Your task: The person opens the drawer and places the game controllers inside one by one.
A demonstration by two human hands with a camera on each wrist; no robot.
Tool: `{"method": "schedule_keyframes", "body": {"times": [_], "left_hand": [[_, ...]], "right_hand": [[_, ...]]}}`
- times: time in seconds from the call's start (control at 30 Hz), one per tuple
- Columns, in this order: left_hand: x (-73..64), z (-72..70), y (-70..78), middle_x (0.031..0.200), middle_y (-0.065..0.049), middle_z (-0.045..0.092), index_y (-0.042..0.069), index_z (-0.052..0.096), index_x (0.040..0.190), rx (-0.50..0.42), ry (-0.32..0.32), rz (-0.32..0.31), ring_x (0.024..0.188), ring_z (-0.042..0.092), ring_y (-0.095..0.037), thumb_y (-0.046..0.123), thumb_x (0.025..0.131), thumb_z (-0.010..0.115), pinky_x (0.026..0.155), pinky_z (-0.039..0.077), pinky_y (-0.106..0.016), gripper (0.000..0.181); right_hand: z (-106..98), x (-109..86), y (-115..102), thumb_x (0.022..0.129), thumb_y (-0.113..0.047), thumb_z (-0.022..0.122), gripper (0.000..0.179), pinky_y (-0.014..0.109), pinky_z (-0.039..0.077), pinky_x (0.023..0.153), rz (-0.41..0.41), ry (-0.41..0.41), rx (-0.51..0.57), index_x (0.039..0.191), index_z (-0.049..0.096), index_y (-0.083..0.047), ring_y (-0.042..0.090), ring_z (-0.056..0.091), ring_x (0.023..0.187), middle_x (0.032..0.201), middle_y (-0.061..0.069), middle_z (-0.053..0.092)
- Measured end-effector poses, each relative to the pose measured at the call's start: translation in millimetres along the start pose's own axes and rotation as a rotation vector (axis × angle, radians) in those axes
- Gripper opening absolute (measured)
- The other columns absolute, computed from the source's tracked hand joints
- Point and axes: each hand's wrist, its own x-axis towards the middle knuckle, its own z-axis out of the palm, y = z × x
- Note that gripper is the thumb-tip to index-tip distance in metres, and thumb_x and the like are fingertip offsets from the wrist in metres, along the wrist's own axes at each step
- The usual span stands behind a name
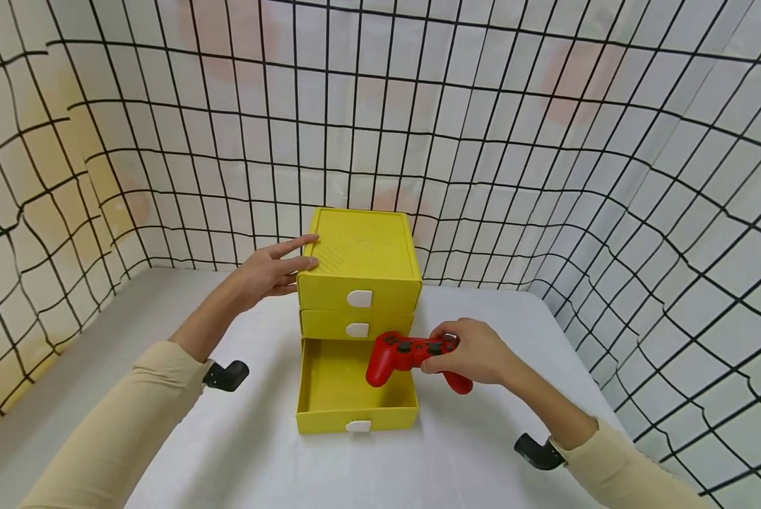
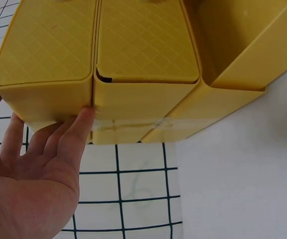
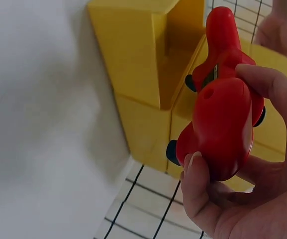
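A yellow three-drawer box with white pull tabs stands on the white table. Its bottom drawer is pulled out, and no item shows inside it; the upper two drawers are closed. My left hand rests against the box's upper left side, with fingertips on the top edge; the left wrist view shows the fingers fairly straight along the side wall. Over the right part of the pulled-out drawer, my right hand holds a red game controller by one end. The right wrist view shows thumb and fingers around the controller.
Black wire mesh stands behind the box and along both sides, with white sheeting behind it. The white table extends in front of the box and to both sides. A black wrist camera is strapped at the left cuff, another at the right.
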Motion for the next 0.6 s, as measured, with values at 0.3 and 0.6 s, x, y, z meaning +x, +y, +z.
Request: {"method": "schedule_keyframes", "body": {"times": [0.3, 0.6], "left_hand": [[-0.7, 0.2, 1.8, 0.153, -0.008, 0.050, 0.042, 0.038, 0.155, 0.000, 0.006, 0.000, 0.131, 0.060, -0.028, 0.048, 0.093, 0.071, 0.108, 0.050, -0.043, 0.070], [0.2, 0.3, -0.8, 0.153, -0.008, 0.050, 0.042, 0.039, 0.155, -0.007, 0.002, 0.009, 0.133, 0.058, -0.028, 0.049, 0.093, 0.071, 0.105, 0.051, -0.039, 0.071]], "right_hand": [[17, 9.0, -23, 0.076, -0.040, 0.080, 0.034, 0.029, 0.053, 0.061, -0.063, -0.013, 0.002, 0.101, 0.074, -0.019, 0.019, 0.057, 0.084, 0.089, 0.000, 0.062], [42, 19.1, -34, 0.075, -0.041, 0.081, 0.031, 0.028, 0.052, 0.058, -0.082, 0.000, 0.013, 0.095, 0.075, -0.018, 0.016, 0.056, 0.080, 0.085, -0.002, 0.061]]}}
